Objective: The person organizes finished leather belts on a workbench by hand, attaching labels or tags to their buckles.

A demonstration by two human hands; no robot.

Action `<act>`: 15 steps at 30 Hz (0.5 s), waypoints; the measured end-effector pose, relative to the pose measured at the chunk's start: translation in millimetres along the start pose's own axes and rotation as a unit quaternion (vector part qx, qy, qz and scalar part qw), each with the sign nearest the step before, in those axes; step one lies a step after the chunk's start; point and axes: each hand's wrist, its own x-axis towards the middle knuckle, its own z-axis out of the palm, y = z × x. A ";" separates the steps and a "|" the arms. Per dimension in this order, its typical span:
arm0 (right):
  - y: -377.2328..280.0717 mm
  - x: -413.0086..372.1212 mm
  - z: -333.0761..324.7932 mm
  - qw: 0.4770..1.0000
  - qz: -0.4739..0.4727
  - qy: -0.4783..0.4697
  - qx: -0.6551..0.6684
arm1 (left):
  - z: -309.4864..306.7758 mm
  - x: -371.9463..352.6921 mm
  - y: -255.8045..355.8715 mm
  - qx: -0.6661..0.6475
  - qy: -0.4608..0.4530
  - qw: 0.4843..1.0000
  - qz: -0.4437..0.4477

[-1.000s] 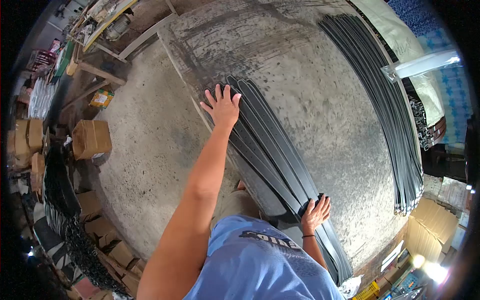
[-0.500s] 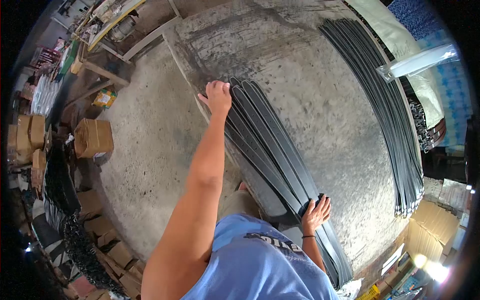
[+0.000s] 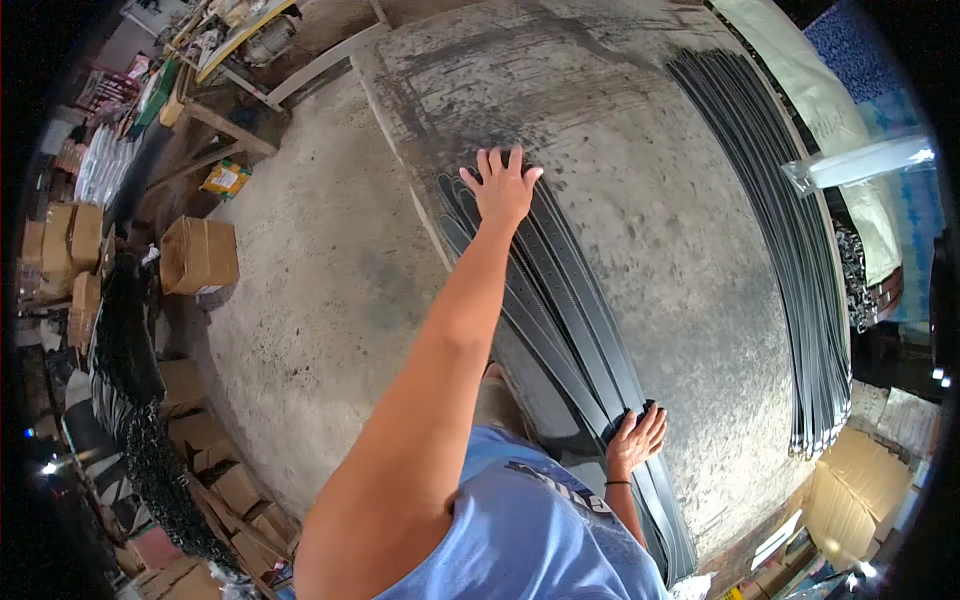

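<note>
A bundle of black belt straps [image 3: 570, 290] with punched holes lies lengthwise along the near side of the grey worktop [image 3: 680, 250]. Over its far, rounded ends rests my left hand [image 3: 503, 190], open, its fingers spread across the straps. Lower down the bundle, my right hand [image 3: 636, 438] lies on the straps, open, with fingers stretched out and a dark band at the wrist. A small black piece sits beside its fingers. Several strap ends show to the left of my left hand, while its palm hides others.
A larger bundle of black straps [image 3: 775, 240] runs along the worktop's right side. Beyond it are a plastic-wrapped roll [image 3: 865, 163] and pale sheeting [image 3: 800, 70]. A cardboard box [image 3: 198, 256] stands on the floor at left, near a wooden-legged bench [image 3: 225, 128].
My left hand has moved rightward from the bundle's left edge onto its top, and its fingers have spread. My right hand stays at nearly the same spot on the straps.
</note>
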 end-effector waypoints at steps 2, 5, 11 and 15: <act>1.4 0.4 3.0 1.000 0.001 0.004 -0.007 | 10.7 0.3 11.9 0.012 0.103 0.995 0.001; -0.4 0.4 1.4 1.000 0.004 0.001 -0.015 | -21.5 -92.8 79.3 -0.036 0.026 0.968 0.248; 2.6 4.4 6.9 1.000 0.000 0.016 -0.021 | -13.1 -140.2 21.6 -0.049 -0.146 0.911 0.382; 11.2 5.3 11.9 0.999 -0.009 0.010 -0.048 | -93.2 -6.8 -55.2 0.093 0.023 0.994 0.051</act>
